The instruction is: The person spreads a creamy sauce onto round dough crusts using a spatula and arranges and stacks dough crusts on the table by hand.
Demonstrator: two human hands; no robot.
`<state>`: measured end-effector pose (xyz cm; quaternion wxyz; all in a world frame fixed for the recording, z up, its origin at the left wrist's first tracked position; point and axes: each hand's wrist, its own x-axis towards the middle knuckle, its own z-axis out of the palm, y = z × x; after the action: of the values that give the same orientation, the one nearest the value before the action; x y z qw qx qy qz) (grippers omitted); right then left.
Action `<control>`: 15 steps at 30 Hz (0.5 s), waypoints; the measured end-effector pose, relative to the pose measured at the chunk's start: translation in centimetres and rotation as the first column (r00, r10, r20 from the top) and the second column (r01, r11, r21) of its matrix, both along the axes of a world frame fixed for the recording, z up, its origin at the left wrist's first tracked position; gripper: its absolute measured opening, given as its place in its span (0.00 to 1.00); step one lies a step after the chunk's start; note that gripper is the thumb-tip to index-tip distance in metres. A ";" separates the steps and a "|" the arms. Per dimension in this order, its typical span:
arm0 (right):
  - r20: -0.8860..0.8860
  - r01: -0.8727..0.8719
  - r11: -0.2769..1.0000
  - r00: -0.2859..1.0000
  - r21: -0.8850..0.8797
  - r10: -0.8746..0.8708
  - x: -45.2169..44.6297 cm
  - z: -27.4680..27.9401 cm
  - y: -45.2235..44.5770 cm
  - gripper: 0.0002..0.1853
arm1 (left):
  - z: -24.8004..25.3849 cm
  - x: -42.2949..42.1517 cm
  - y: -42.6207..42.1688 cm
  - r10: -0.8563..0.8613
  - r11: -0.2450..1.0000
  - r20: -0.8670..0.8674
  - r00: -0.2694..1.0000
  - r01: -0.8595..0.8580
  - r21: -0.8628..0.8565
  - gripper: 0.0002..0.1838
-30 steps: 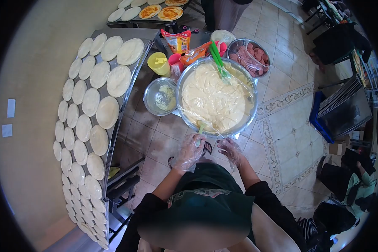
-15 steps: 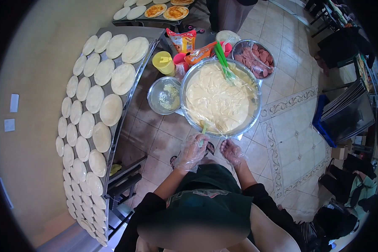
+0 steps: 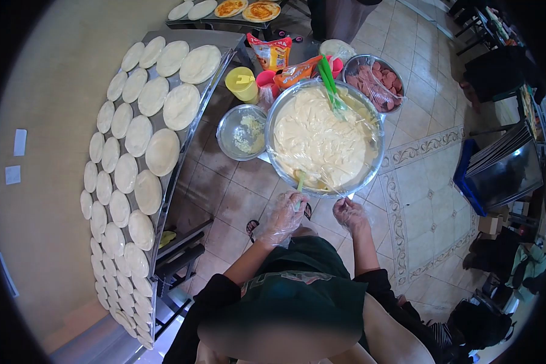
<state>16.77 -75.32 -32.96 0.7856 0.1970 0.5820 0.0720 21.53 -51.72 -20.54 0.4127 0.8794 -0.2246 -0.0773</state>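
A large metal bowl (image 3: 379,159) holds a pale creamy mixture (image 3: 324,133), with clear plastic film around its rim. My left hand (image 3: 285,215), in a clear plastic glove, is closed around the pale green handle of a utensil (image 3: 300,181) whose far end reaches into the mixture at the near rim. Gloved in the same way, my right hand (image 3: 350,213) is at the bowl's near right edge with its fingers drawn together; what they hold, if anything, is too small to tell. A bright green-handled tool (image 3: 329,77) rests in the far side of the bowl.
Rows of flat dough rounds (image 3: 161,152) cover a long metal table at the left. Beside the bowl are a smaller bowl (image 3: 224,134), a yellow jug (image 3: 241,88), orange packets (image 3: 297,73) and a bowl of sliced meat (image 3: 376,82). A person (image 3: 343,21) stands beyond.
The view has shifted, so the bowl appears farther right. My right hand has gone from spread fingers to drawn-together fingers near the rim. My left hand keeps its hold on the utensil.
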 end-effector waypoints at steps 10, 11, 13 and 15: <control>-0.030 0.061 0.994 0.998 -0.090 -0.064 0.3 1.5 -2.1 0.09 | -0.8 -0.3 0.2 -0.028 0.999 -0.019 0.999 0.029 0.030 0.09; -0.056 0.077 0.990 0.995 -0.116 -0.084 0.3 1.6 -2.5 0.08 | -1.1 -0.4 0.3 -0.016 0.999 -0.019 1.000 0.016 0.030 0.09; -0.011 0.109 0.992 0.994 -0.069 -0.110 -0.1 1.4 -3.6 0.08 | -1.9 -0.5 0.4 -0.041 0.999 -0.053 0.998 0.040 -0.021 0.09; 0.106 0.108 0.994 0.989 -0.036 -0.103 -1.6 -1.6 -5.7 0.08 | -2.6 -1.3 0.0 -0.026 0.999 -0.072 0.997 0.024 -0.028 0.10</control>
<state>15.17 -81.01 -34.58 0.8214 0.2072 0.5307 0.0283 20.27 -51.68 -23.10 0.4314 0.8674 -0.2217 -0.1113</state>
